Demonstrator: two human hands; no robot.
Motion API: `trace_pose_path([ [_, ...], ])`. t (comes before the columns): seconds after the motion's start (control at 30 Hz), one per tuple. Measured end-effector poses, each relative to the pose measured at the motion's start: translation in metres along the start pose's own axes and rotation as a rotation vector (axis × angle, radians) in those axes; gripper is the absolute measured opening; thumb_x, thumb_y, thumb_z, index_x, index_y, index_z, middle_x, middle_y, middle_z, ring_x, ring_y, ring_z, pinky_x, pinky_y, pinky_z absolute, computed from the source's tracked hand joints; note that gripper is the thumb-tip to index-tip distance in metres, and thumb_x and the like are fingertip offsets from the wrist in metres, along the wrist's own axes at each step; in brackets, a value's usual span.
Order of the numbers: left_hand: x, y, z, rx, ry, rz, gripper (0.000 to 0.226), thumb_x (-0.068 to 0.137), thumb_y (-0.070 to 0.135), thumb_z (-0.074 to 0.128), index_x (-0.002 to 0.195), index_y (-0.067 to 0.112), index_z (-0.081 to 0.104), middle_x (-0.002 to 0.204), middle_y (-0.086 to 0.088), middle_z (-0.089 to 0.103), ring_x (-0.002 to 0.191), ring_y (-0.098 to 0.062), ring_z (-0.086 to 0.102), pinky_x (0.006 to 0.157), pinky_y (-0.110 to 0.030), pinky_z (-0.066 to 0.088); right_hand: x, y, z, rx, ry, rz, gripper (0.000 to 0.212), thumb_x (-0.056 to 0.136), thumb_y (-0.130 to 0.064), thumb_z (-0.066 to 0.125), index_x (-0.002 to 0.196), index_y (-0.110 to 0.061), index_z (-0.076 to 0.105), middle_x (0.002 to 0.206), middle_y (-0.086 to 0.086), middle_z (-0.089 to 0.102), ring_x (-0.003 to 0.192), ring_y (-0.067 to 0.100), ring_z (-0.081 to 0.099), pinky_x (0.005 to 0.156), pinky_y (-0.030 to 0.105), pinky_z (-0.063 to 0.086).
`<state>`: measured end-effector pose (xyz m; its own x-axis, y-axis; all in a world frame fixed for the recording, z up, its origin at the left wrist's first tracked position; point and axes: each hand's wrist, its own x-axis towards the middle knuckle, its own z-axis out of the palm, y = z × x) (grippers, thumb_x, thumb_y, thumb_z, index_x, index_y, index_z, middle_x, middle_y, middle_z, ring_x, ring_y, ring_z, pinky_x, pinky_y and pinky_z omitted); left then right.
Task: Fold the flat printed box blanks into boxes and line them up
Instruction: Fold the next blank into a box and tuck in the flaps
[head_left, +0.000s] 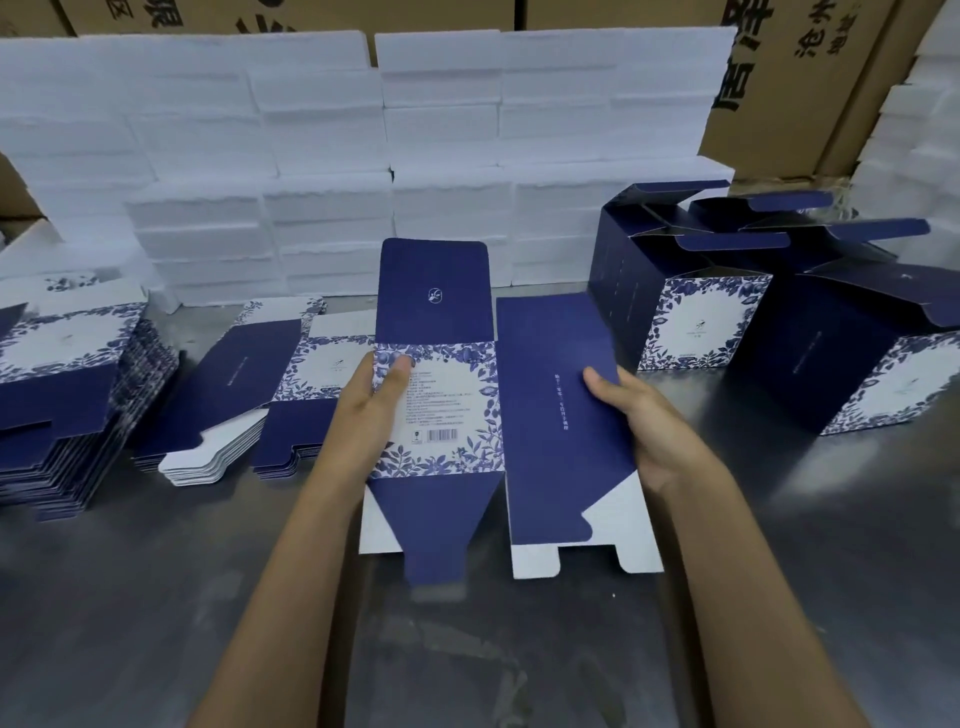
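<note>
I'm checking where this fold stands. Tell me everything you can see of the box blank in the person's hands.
The box blank looks like thin printed card, navy with a white panel framed in blue floral print that carries small text and a barcode. It is still flat. A rounded navy flap points away, and tapered and notched flaps point toward the person, showing white undersides. The left hand grips its left edge and the right hand its right edge, over the metal table.

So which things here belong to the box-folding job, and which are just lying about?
Job:
- flat blank, gripped by left hand and right hand
- stacks of blanks
- folded boxes

Lying about:
- white foam blocks
- brown cartons
- metal table
</note>
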<state>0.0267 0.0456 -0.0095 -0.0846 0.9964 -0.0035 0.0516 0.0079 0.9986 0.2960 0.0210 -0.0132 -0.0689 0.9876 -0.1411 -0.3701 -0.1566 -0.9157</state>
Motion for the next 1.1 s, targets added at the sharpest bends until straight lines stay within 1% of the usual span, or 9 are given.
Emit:
trace_pose_path([
  [0.17,-0.004,-0.001,0.014,0.077,-0.188,0.092,0.091,0.080,0.061,0.072,0.147,0.065,0.011,0.163,0.024,0.021,0.147,-0.001,0.025,0.120,-0.038,0.028,0.000,-0.006,-0.009,-0.042,0.186,-0.058,0.022,0.097,-0.028,0.067,0.116,-0.021,0.075,0.109,0.005,0.078,0.090,0.021,0.077,0.065,0.033,0.061],
  [0.33,-0.006,-0.002,0.016,0.349,-0.425,0.144,0.097,0.080,0.031,0.083,0.148,0.063,0.022,0.160,0.028,-0.012,0.143,0.009,-0.021,0.125,-0.040,0.001,0.001,-0.017,-0.017,0.039,0.175,0.001,0.029,0.095,-0.046,0.066,0.103,-0.023,0.082,0.115,-0.004,0.076,0.089,0.012,0.077,0.066,0.024,0.060],
  [0.43,-0.008,0.001,0.016,0.255,-0.496,0.123,0.092,0.078,0.027,0.086,0.142,0.066,0.032,0.161,0.030,-0.010,0.146,0.008,-0.009,0.125,-0.038,0.010,0.003,-0.019,-0.011,0.090,0.157,-0.023,0.030,0.104,-0.037,0.050,0.112,-0.022,0.075,0.125,-0.008,0.070,0.087,0.002,0.074,0.077,0.019,0.056],
  [0.53,-0.012,0.003,0.015,0.201,-0.608,0.122,0.097,0.067,0.036,0.090,0.137,0.072,0.033,0.162,0.032,-0.006,0.146,0.013,-0.002,0.115,-0.028,0.025,0.001,-0.004,-0.011,0.213,0.070,-0.046,0.039,0.100,-0.024,0.050,0.078,-0.023,0.083,0.081,-0.001,0.077,0.073,0.015,0.072,0.058,0.021,0.055],
  [0.6,-0.010,0.002,0.017,0.205,-0.585,0.164,0.103,0.062,0.043,0.091,0.138,0.072,0.029,0.163,0.030,-0.005,0.145,0.015,-0.003,0.114,-0.029,0.023,-0.002,0.001,-0.007,0.255,-0.015,-0.098,0.043,0.097,-0.017,0.048,0.073,-0.021,0.083,0.076,-0.001,0.077,0.077,0.016,0.071,0.057,0.020,0.055],
  [0.67,-0.007,0.002,0.020,0.111,-0.515,0.193,0.101,0.062,0.045,0.092,0.141,0.068,0.033,0.166,0.022,0.008,0.152,0.000,0.009,0.116,-0.038,0.030,-0.007,-0.001,0.003,0.198,-0.171,-0.139,0.026,0.088,-0.024,0.058,0.096,-0.022,0.083,0.095,0.001,0.079,0.090,0.016,0.074,0.068,0.023,0.058],
  [0.8,-0.003,-0.001,0.026,-0.102,-0.312,0.315,0.076,0.070,0.034,0.086,0.138,0.043,0.053,0.149,0.012,0.050,0.137,-0.013,0.050,0.105,-0.035,0.048,0.000,0.005,0.011,-0.030,-0.347,-0.155,0.051,0.092,-0.019,0.053,0.143,-0.025,0.057,0.142,0.003,0.060,0.123,0.023,0.056,0.101,0.035,0.042],
  [0.87,-0.004,0.001,0.029,-0.132,-0.230,0.348,0.074,0.067,0.044,0.088,0.134,0.037,0.058,0.140,0.013,0.058,0.130,-0.011,0.056,0.098,-0.023,0.051,0.001,0.007,0.016,-0.113,-0.379,-0.164,0.065,0.090,-0.031,0.067,0.151,-0.025,0.046,0.152,0.002,0.049,0.127,0.027,0.048,0.107,0.040,0.035],
  [1.1,-0.008,0.007,0.033,-0.066,-0.151,0.291,0.076,0.059,0.060,0.086,0.130,0.049,0.061,0.153,0.017,0.044,0.139,-0.005,0.045,0.114,-0.038,0.041,0.002,0.016,0.031,-0.268,-0.257,-0.202,0.071,0.081,-0.039,0.084,0.145,-0.032,0.052,0.146,-0.008,0.058,0.138,0.011,0.051,0.112,0.032,0.040],
])
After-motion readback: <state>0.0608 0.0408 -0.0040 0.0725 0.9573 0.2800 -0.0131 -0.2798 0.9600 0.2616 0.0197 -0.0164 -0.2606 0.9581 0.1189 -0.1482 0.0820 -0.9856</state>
